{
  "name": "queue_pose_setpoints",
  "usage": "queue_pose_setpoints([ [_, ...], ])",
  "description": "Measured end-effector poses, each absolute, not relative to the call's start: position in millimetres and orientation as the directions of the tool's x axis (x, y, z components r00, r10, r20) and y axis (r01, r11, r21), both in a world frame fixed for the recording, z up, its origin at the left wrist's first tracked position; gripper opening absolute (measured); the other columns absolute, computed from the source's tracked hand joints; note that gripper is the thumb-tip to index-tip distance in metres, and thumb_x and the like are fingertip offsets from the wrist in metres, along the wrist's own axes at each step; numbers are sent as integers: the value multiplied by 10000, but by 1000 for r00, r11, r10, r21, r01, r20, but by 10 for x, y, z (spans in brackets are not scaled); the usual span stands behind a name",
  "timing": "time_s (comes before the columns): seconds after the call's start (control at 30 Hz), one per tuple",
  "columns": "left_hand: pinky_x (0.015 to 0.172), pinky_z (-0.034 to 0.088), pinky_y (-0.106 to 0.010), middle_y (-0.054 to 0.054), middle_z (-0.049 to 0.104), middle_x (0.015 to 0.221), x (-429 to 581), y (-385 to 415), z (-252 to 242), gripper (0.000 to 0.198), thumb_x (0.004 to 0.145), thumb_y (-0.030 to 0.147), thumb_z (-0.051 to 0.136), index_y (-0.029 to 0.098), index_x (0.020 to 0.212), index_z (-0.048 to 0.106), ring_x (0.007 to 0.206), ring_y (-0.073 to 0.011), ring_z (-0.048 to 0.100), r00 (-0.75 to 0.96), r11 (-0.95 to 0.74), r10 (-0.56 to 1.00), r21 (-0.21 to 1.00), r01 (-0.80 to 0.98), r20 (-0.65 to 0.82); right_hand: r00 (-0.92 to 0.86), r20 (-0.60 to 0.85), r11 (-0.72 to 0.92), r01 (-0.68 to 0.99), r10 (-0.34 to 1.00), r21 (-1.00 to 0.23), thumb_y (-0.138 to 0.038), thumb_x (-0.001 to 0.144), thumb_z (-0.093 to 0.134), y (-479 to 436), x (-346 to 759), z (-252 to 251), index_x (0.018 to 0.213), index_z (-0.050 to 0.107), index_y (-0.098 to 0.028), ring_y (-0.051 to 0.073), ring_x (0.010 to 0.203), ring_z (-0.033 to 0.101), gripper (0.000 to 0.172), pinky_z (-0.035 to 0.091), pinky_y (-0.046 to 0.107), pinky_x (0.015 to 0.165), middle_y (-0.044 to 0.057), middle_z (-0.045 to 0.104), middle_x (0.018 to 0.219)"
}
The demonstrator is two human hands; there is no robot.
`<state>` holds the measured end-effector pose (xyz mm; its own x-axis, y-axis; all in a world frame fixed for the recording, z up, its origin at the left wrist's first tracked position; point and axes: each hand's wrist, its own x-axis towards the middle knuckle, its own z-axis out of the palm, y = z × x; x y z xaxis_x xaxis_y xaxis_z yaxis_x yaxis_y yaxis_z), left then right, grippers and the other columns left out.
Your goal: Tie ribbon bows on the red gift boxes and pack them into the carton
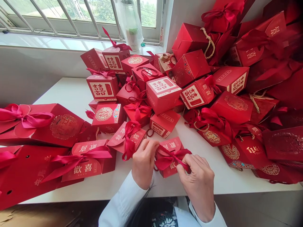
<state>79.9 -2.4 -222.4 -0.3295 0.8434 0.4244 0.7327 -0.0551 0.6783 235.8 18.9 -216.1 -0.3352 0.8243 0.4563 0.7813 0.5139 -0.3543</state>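
Note:
A small red gift box [170, 144] with pale printed characters lies on the white table in front of me. Across its top runs a red satin ribbon [165, 161] with a loop and a knot. My left hand [144, 164] is closed, pinching the ribbon at the box's upper left. On the right side my right hand [197, 181] is closed too, with thumb and fingers on the ribbon's other part. The ribbon is stretched between both hands. Just behind the left hand lies another ribboned box [129, 138].
A heap of red gift boxes [163, 90], several with ribbons or cord handles, covers the table's back and right. Larger ribboned boxes [42, 124] lie at the left. The white table [132, 189] ends near my body. A bagged bottle [129, 28] stands on the windowsill.

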Motion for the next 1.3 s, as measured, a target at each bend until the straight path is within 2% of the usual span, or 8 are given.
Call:
queue_pose_setpoints([
  [0.3, 675, 498, -211, -19, 621, 854, 727, -42, -2167, 167, 924, 181, 430, 196, 939, 595, 736, -117, 610, -306, -59, 870, 698, 714, 387, -311, 406, 490, 726, 859, -482, -115, 769, 467, 193, 2361, -2121, 650, 366, -214, 109, 556, 394, 184, 338, 222, 570, -54, 410, 574],
  [0.43, 912, 473, -377, -84, 596, 1099, 705, -117, -1980, 262, 898, 178, 483, 214, 1145, 563, 1072, -217, 534, -243, -99, 865, 623, 776, 439, -310, 337, 454, 693, 889, -560, -126, 763, 490, 185, 2406, -2095, 701, 421, -217, 101, 557, 432, 130, 351, 207, 525, -52, 466, 616],
  [0.53, 984, 428, -455, -76, 582, 1165, 772, -126, -1882, 219, 855, 181, 566, 255, 1048, 639, 1204, -268, 419, -79, -257, 853, 547, 797, 516, -332, 306, 452, 666, 892, -593, -137, 790, 501, 176, 2430, -2073, 717, 450, -217, 104, 585, 464, 120, 348, 202, 498, -45, 480, 633],
  [0.63, 913, 488, -398, -57, 641, 1016, 874, -74, -1922, 136, 837, 175, 600, 245, 925, 677, 1104, -241, 468, 33, -369, 845, 537, 759, 533, -349, 304, 463, 644, 886, -609, -155, 807, 518, 173, 2450, -2058, 731, 481, -216, 103, 593, 483, 105, 346, 198, 477, -40, 501, 649],
  [0.77, 817, 517, -333, -33, 668, 842, 943, 4, -2073, 124, 848, 145, 579, 212, 899, 671, 947, -197, 522, 27, -375, 846, 560, 738, 532, -360, 307, 473, 627, 881, -619, -137, 803, 527, 176, 2475, -2062, 734, 501, -216, 100, 586, 495, 108, 378, 198, 513, -46, 509, 644],
  [0.9, 822, 503, -348, -11, 678, 804, 942, 29, -2144, 121, 821, 131, 602, 223, 847, 676, 872, -181, 550, -23, -351, 844, 585, 731, 536, -379, 301, 481, 609, 875, -631, -96, 796, 525, 180, 2492, -2080, 739, 511, -211, 102, 631, 507, 128, 401, 203, 591, -45, 531, 664],
  [1.03, 824, 496, -348, 3, 683, 777, 946, 34, -2167, 143, 796, 108, 612, 232, 808, 682, 838, -170, 559, -59, -343, 837, 605, 718, 544, -358, 309, 472, 615, 881, -632, -81, 783, 494, 179, 2497, -2096, 702, 493, -207, 100, 603, 488, 150, 385, 200, 558, -44, 506, 642],
  [1.3, 826, 493, -347, 9, 688, 772, 946, 34, -2212, 149, 773, 97, 624, 233, 797, 680, 834, -171, 565, -72, -337, 837, 615, 713, 543, -368, 385, 530, 656, 846, -538, -90, 774, 484, 166, 2486, -2109, 680, 465, -201, 120, 608, 460, 147, 362, 222, 567, -35, 485, 604],
])
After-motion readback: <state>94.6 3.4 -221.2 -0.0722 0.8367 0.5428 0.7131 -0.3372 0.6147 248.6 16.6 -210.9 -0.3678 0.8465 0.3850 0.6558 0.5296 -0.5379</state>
